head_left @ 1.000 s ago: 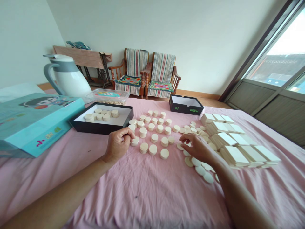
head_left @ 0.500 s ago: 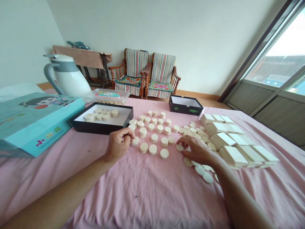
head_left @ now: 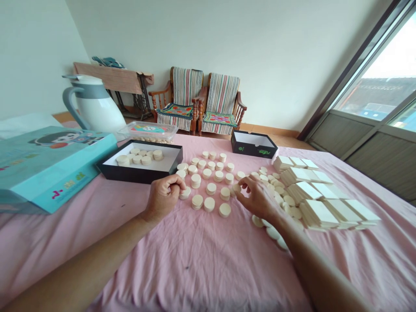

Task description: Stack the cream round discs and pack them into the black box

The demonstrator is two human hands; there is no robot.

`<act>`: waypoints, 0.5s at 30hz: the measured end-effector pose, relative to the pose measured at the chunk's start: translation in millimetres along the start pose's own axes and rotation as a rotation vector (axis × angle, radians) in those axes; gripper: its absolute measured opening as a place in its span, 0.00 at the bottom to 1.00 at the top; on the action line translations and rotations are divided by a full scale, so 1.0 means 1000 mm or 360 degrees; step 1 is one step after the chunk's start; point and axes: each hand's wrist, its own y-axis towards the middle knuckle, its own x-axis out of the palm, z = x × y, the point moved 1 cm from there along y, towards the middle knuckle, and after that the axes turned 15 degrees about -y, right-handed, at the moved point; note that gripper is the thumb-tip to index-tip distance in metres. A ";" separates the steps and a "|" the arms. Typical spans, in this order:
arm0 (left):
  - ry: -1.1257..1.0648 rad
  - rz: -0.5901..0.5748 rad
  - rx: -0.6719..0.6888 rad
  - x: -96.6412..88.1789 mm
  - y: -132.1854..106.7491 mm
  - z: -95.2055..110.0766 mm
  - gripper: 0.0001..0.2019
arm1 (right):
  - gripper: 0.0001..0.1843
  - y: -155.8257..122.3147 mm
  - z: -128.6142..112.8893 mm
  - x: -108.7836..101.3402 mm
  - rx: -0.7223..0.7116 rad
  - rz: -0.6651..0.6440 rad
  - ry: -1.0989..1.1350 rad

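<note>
Right hand [head_left: 256,200] leftward, disc [head_left: 236,188] between fingers [head_left: 248,182].

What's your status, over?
Left hand curled shut, fingertips against a short stack of round pale wooden discs. Right hand pinching one such disc. More disc rows between the hands.

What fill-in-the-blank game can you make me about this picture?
The big cloth is ____.
____ striped chairs stand side by side.
The box holding discs is white inside and ____ outside.
The disc pinched in the right hand is ____ in shape.
Missing words: pink; two; black; round.
</note>
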 end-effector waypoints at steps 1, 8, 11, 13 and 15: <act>-0.0002 0.0001 0.0002 0.000 0.000 0.000 0.13 | 0.07 0.000 -0.001 0.001 -0.0006 -0.0022 -0.0016; 0.0003 -0.0009 -0.0020 0.000 0.000 0.001 0.12 | 0.11 0.001 -0.004 0.001 0.0011 -0.0139 -0.0061; 0.0008 -0.0002 -0.0026 0.000 0.000 0.002 0.12 | 0.11 0.003 0.003 -0.007 0.0061 -0.0053 0.0000; 0.0007 0.0007 -0.0029 0.000 0.000 0.002 0.12 | 0.10 0.003 0.016 -0.015 0.0146 0.0077 -0.0004; 0.0007 0.0009 -0.0033 0.000 0.000 0.003 0.13 | 0.08 0.002 0.032 -0.021 0.0236 0.0167 -0.0050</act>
